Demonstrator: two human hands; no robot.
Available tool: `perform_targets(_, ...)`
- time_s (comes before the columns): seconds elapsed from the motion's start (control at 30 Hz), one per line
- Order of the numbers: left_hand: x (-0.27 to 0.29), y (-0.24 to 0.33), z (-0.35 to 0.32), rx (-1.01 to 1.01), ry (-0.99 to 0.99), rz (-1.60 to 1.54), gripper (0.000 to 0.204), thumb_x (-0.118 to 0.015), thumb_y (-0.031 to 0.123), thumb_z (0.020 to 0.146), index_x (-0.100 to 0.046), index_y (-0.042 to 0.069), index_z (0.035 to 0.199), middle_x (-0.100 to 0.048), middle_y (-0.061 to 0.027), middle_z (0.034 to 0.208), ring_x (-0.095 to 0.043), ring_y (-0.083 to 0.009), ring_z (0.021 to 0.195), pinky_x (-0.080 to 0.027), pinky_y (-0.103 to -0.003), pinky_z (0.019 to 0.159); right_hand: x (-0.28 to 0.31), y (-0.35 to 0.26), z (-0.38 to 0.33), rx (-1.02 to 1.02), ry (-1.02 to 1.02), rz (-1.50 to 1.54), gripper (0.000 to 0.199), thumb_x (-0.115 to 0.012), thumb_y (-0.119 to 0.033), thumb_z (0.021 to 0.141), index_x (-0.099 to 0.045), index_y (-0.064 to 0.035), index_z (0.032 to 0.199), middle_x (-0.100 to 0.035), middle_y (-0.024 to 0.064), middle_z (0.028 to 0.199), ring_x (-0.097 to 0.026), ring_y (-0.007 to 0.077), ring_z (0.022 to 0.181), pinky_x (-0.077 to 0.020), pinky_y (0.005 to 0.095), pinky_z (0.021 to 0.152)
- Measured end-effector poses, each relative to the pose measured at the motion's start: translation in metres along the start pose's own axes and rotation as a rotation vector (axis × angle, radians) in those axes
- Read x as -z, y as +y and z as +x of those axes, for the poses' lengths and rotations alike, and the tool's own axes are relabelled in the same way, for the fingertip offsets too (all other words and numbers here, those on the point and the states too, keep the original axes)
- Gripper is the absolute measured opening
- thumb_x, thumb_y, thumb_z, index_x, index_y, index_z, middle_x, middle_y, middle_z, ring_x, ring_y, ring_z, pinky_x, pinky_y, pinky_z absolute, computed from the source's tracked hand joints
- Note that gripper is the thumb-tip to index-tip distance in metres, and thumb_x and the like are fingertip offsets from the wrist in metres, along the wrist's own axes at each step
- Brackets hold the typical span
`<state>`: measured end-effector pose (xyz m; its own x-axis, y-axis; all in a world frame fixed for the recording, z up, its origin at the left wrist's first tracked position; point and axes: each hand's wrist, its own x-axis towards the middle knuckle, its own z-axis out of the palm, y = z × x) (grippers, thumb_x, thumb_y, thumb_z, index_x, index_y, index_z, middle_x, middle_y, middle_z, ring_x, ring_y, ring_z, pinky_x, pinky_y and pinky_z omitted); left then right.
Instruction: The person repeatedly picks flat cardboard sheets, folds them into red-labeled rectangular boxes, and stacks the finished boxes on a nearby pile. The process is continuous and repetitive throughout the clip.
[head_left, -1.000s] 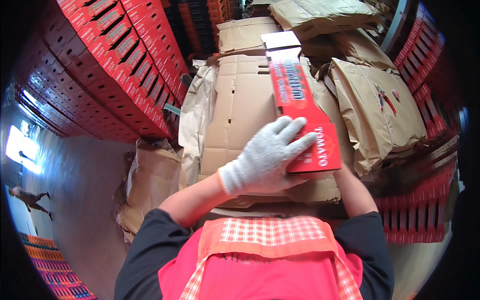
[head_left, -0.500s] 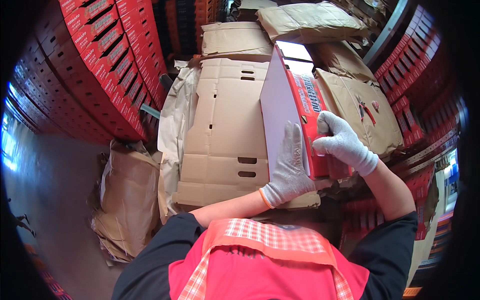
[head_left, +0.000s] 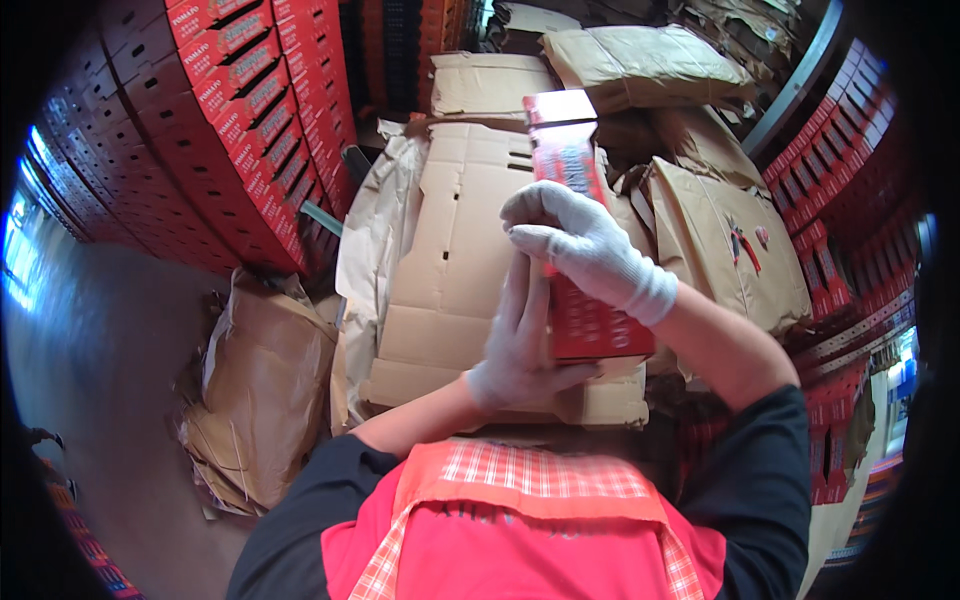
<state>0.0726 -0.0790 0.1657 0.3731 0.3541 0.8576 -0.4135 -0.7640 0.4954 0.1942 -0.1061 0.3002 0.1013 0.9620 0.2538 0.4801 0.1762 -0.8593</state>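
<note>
A red printed cardboard box (head_left: pixel 603 325), white-topped at its far end, stands on edge above the flat brown cardboard blanks (head_left: pixel 450 270). My left hand (head_left: pixel 512 345), in a pale grey knit glove, steadies it. Its fingers stretch along the box's left side, while the thumb reaches under the near lower edge. Across the upper edge lies my right hand (head_left: pixel 585 240), gloved alike, fingers and thumb curled over the box's left edge. What sits between those fingertips is hard to make out. The right hand covers the middle of the box.
Tall stacks of red cartons (head_left: pixel 240 90) rise at the left, more red cartons (head_left: pixel 835 140) at the right. Paper-wrapped bundles (head_left: pixel 650 65) lie behind. Red-handled pliers (head_left: pixel 745 250) rest on a wrapped bundle at right. Another wrapped bundle (head_left: pixel 265 370) leans at left by the floor.
The box has shifted left and turned, so its wide pale side no longer shows. My right hand has moved left and up across it; my left hand moved left along with the box.
</note>
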Motion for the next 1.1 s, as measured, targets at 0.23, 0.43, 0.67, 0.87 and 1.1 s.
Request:
perform_targets(0.23, 0.174, -0.036, -0.074, 0.448, -0.351, 0.407, 0.056, -0.075, 0.014, 0.078, -0.058, 0.003, 0.130, -0.063, -0.0209, 0.127, -0.060, -0.0379, 0.119, -0.048, -0.041, 0.102, -0.037, 0.052, -0.028, 0.036, -0.300, -0.543, 0.091, -0.085, -0.042, 0.069, -0.045, -0.0032, 0.141, -0.059, 0.0174, 0.129, -0.061, 0.0337, 0.114, -0.0489, 0.0402, 0.097)
perform_targets(0.43, 0.177, -0.057, -0.130, 0.871, -0.234, 0.172, 0.058, -0.067, 0.026, 0.092, -0.051, -0.004, 0.139, -0.061, -0.0203, 0.132, -0.058, -0.0292, 0.124, -0.043, -0.037, 0.106, -0.107, 0.146, -0.079, -0.117, -0.221, -0.766, 0.069, -0.080, -0.026, 0.066, -0.053, -0.0072, 0.127, -0.064, 0.0119, 0.107, -0.063, 0.0310, 0.098, -0.0488, 0.0400, 0.083)
perform_targets(0.67, 0.122, -0.048, -0.133, 0.578, -0.386, -0.058, 0.057, -0.055, 0.043, 0.100, -0.059, -0.006, 0.129, -0.065, -0.0178, 0.126, -0.060, -0.0288, 0.120, -0.045, -0.043, 0.104, -0.081, 0.081, -0.228, -0.290, 0.337, -0.960, 0.059, -0.074, -0.018, 0.067, -0.055, -0.0085, 0.122, -0.061, 0.0066, 0.098, -0.060, 0.0272, 0.085, -0.0425, 0.0406, 0.072)
perform_targets(0.87, -0.001, -0.001, -0.191, 0.283, -1.282, -0.673, 0.044, -0.072, 0.018, 0.087, -0.061, 0.002, 0.126, -0.066, -0.0197, 0.111, -0.065, -0.0371, 0.099, -0.053, -0.043, 0.084, -0.082, 0.047, -0.365, -0.879, 0.836, -0.949, 0.080, -0.087, -0.030, 0.063, -0.050, -0.0067, 0.130, -0.061, 0.0134, 0.110, -0.059, 0.0347, 0.100, -0.0442, 0.0454, 0.087)
perform_targets(1.1, -0.222, 0.055, -0.345, -0.069, -1.715, -0.697, 0.036, -0.059, 0.024, 0.092, -0.062, 0.001, 0.120, -0.066, -0.0196, 0.112, -0.064, -0.0381, 0.098, -0.052, -0.045, 0.088, -0.097, 0.155, -0.571, -1.261, 0.927, -0.785, 0.085, -0.088, -0.030, 0.060, -0.048, -0.0062, 0.132, -0.060, 0.0153, 0.109, -0.059, 0.0350, 0.103, -0.0453, 0.0462, 0.090)
